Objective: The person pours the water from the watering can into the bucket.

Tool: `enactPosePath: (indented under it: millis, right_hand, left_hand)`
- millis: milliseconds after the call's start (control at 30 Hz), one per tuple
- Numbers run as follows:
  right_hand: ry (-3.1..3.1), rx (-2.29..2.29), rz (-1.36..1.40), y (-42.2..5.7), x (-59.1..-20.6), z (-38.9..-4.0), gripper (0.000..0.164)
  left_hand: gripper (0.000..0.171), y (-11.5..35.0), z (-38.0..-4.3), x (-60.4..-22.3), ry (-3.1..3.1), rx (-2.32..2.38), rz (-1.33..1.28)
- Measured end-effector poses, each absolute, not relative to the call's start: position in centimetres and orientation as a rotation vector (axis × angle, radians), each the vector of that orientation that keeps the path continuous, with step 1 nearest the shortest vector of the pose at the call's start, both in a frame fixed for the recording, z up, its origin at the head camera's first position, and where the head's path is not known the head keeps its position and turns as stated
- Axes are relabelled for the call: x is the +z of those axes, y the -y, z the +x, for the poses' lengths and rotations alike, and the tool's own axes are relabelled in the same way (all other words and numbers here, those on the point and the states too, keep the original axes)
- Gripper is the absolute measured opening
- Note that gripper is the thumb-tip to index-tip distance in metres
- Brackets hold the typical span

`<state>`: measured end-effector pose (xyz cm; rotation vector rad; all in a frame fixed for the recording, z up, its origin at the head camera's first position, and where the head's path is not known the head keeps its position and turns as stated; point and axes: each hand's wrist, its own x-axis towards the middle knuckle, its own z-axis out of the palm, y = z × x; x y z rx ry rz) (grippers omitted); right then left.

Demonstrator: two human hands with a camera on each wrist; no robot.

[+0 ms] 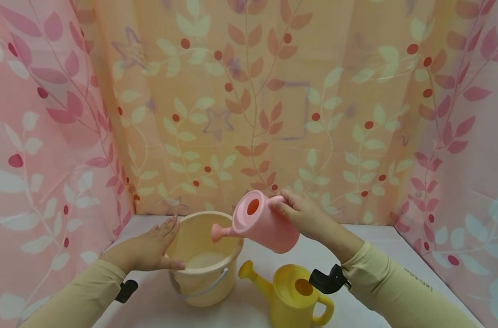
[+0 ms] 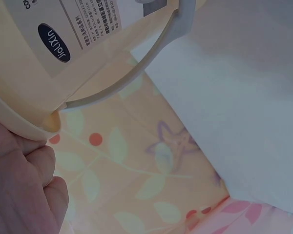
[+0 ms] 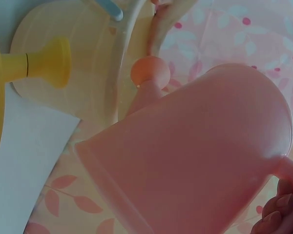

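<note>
My right hand (image 1: 304, 212) grips the handle of a pink watering can (image 1: 273, 228), holding it raised and tilted to the left. The can's spout points left, and its sprinkler head (image 1: 218, 233) lies over the mouth of a cream bucket (image 1: 208, 287). In the right wrist view, the can's side (image 3: 200, 156) fills the middle, with fingers curled at the handle. My left hand (image 1: 150, 248) rests against the bucket's left rim, fingers extended and thumb along the front edge. Below the pink can, a yellow watering can (image 1: 292, 296) stands upright, its spout towards the bucket.
A white tabletop (image 1: 146, 296) lies under the bucket and yellow can. Leaf-patterned curtains (image 1: 249, 114) close off the back and both sides. The bucket's pale handle (image 1: 205, 289) hangs down its front. Black wrist mounts (image 1: 328, 279) sit on both sleeves.
</note>
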<state>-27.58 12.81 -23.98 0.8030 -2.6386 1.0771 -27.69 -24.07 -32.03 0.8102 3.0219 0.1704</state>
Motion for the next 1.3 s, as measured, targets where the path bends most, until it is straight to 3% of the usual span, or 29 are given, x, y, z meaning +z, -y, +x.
enactPosePath:
  millis: [1300]
  right_hand:
    - [2.641, 1.076, 0.793, -12.92, -23.63, -27.69, 0.021]
  left_hand:
    - [0.113, 24.02, -27.77, -31.92, -3.017, 0.179, 0.81]
